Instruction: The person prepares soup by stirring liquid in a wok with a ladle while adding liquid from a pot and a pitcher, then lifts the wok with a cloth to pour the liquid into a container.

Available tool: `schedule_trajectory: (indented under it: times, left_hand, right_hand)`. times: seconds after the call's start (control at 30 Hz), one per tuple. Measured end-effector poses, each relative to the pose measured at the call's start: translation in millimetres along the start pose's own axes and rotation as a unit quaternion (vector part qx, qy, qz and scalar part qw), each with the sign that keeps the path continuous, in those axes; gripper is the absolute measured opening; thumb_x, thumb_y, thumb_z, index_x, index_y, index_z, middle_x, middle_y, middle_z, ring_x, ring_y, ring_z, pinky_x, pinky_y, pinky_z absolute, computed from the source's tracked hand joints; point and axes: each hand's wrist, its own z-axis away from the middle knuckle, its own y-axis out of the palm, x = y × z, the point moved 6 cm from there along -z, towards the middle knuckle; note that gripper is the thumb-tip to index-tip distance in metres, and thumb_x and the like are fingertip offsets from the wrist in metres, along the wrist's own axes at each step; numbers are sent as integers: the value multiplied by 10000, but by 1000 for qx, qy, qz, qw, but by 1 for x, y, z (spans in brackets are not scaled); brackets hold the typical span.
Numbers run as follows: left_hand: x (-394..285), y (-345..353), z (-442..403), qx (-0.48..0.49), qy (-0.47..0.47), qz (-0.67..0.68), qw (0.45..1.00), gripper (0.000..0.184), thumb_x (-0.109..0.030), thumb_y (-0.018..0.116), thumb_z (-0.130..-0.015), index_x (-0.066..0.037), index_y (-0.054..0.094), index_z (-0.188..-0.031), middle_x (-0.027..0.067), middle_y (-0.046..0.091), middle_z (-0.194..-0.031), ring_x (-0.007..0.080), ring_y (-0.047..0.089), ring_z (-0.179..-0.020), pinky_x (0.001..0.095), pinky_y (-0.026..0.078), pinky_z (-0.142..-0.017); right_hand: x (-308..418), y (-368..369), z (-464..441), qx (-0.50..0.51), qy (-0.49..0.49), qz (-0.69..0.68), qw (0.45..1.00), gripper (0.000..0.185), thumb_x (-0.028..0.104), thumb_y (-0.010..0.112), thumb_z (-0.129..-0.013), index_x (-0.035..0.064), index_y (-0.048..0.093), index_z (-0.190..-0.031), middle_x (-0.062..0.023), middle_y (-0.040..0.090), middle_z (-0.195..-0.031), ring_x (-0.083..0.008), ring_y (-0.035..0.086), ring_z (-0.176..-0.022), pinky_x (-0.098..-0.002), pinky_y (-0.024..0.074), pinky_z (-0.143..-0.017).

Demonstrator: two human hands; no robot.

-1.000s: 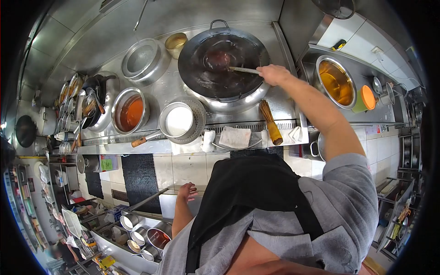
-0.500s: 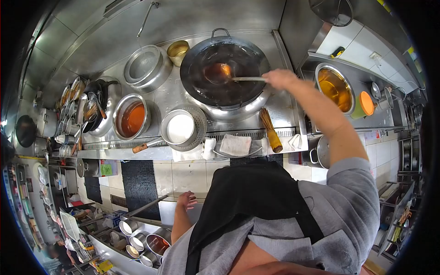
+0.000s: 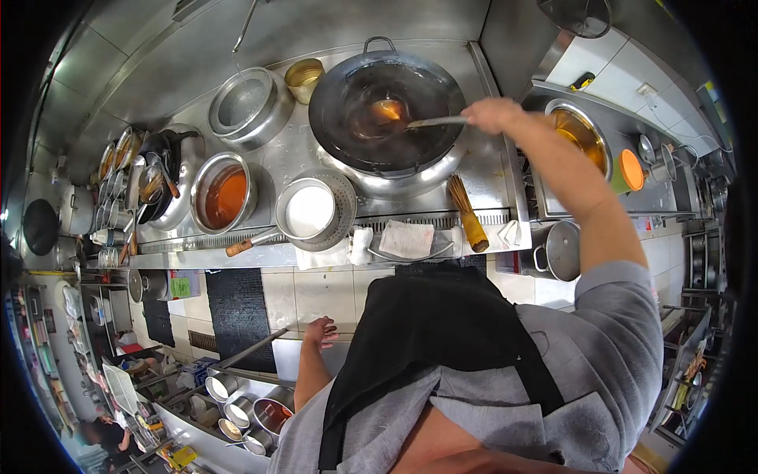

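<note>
My right hand (image 3: 493, 116) is wrapped round the handle of a ladle (image 3: 438, 122), arm stretched out across the stove. The ladle reaches into a big black wok (image 3: 332, 142) holding dark liquid, and its bowl is hard to make out there. An orange glint shows on the liquid near the ladle. Down at my left side, my left hand (image 3: 320, 332) hangs away from the stove with fingers loosely apart, holding nothing.
Left of the wok stand a white-filled saucepan (image 3: 309, 211) on a perforated tray, a pot of orange-red liquid (image 3: 225, 199) and a lidded pot (image 3: 253, 103). A bamboo brush (image 3: 469, 213) and folded cloth (image 3: 407, 239) lie at the front edge. An oil pot (image 3: 580, 138) stands right.
My right hand has moved slightly up and right with the ladle, whose handle now slants more. The orange glint in the wok has shifted upward. My left hand stays low and open.
</note>
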Motion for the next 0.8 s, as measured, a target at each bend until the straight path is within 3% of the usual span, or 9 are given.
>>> schedule_trajectory:
  times: [0.1,0.2,0.33,0.47,0.53,0.63,0.73,0.8]
  left_hand:
    - [1,-8,-2,-6,-16,2,1000,431,-466,490,-997,-161,592,-1283,113,648,-1280,242,691,-945,543,461,-889]
    - [1,-7,-17,4,-32,-8,999,431,-461,497,-991,-162,594,-1286,111,649,-1276,243,691,-953,547,463,-888]
    - [-7,4,-30,41,-38,-29,998,439,-471,506,-983,-161,606,-1278,115,648,-1285,239,697,-943,522,475,-871]
    - [-37,-4,-17,28,-17,-32,999,443,-480,508,-986,-159,610,-1273,122,644,-1301,236,703,-922,499,479,-854]
    - [-51,-14,-14,15,17,-43,999,418,-466,496,-989,-159,606,-1251,136,637,-1305,234,696,-911,503,503,-845]
    - [-49,-28,-20,5,6,-24,1000,417,-451,509,-979,-152,611,-1252,155,641,-1307,234,707,-868,520,499,-852]
    - [-45,-29,-31,11,0,-24,1000,423,-460,510,-983,-154,608,-1258,156,642,-1305,234,710,-851,524,494,-860]
    - [-42,-23,-37,35,-10,-43,998,449,-476,475,-1008,-157,597,-1300,124,625,-1340,230,695,-937,526,474,-885]
  right_hand:
    - [-8,-39,-4,-41,51,37,997,304,227,566,-961,220,700,-1234,-83,671,-1284,-308,620,-1214,-448,516,-992]
    - [38,-32,-6,-59,82,40,994,268,161,573,-919,163,749,-1121,-115,701,-1213,-334,650,-1166,-454,550,-932]
    - [76,45,-2,-79,47,-144,985,305,271,487,-1012,205,666,-1250,-135,668,-1266,-342,631,-1185,-474,499,-1005]
    - [13,33,-5,-47,-2,-56,997,330,317,470,-1032,233,624,-1311,-116,648,-1303,-309,591,-1240,-477,469,-1031]
    - [-4,-19,6,3,35,9,999,318,291,502,-1011,219,661,-1277,-90,666,-1288,-297,618,-1214,-459,498,-1005]
    - [12,-52,-5,-24,80,73,994,294,251,544,-971,186,709,-1204,-84,689,-1252,-300,657,-1158,-448,537,-951]
    - [52,-6,-20,-89,79,10,993,277,215,539,-944,161,728,-1139,-106,710,-1191,-314,690,-1086,-461,557,-903]
    - [70,42,-17,-77,38,-86,993,325,250,485,-983,188,620,-1271,-129,688,-1212,-345,662,-1113,-478,534,-947]
